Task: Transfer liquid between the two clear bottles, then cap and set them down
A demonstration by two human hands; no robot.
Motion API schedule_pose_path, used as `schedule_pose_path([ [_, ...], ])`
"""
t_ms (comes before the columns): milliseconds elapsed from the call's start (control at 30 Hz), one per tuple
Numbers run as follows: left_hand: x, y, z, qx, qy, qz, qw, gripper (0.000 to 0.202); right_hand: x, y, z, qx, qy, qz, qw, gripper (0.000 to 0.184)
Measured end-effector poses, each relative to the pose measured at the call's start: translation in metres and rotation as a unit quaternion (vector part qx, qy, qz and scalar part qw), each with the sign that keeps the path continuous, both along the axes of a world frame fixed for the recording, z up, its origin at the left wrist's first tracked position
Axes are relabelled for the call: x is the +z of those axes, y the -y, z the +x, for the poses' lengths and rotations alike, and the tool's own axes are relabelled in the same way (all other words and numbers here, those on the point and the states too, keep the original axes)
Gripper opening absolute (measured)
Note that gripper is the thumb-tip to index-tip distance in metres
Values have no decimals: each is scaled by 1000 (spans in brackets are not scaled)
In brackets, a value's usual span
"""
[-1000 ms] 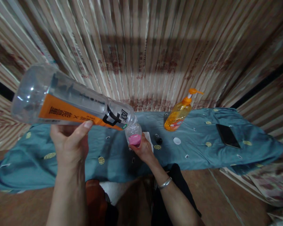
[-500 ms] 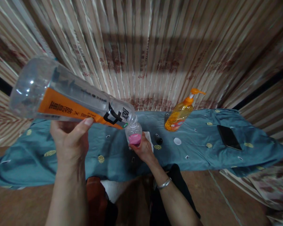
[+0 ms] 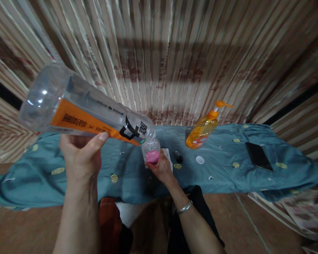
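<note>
My left hand is wrapped around a big bottle from below, with my thumb pressed on its side. The big bottle is clear plastic. It has an orange label with black writing on it. I hold it up in the air and tipped over, so its round bottom is high on the left and its mouth points down to the right.

The mouth sits right at the top of a small bottle. My right hand is closed around the small bottle from behind and holds it upright, low over the blue cloth. The small bottle is clear and round, and its lower part is pink. I wear a silver bracelet on that wrist.

A white paper lies on the cloth just beside my right hand. Near it sit a little black cap and a flat white cap. Behind them stands an orange soap bottle with a pump on top. A black phone lies flat, well apart on the right.
</note>
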State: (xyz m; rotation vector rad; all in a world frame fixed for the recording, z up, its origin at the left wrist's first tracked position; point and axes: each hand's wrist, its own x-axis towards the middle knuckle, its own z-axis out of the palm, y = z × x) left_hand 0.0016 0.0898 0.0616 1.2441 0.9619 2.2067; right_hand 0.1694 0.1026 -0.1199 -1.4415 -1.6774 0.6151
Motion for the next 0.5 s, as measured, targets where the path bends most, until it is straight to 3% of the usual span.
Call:
schedule_pose_path([
  [500, 2, 1, 1, -2, -3, 0, 1000, 44, -1, -2, -1, -8, 15, -4, 1000, 78],
])
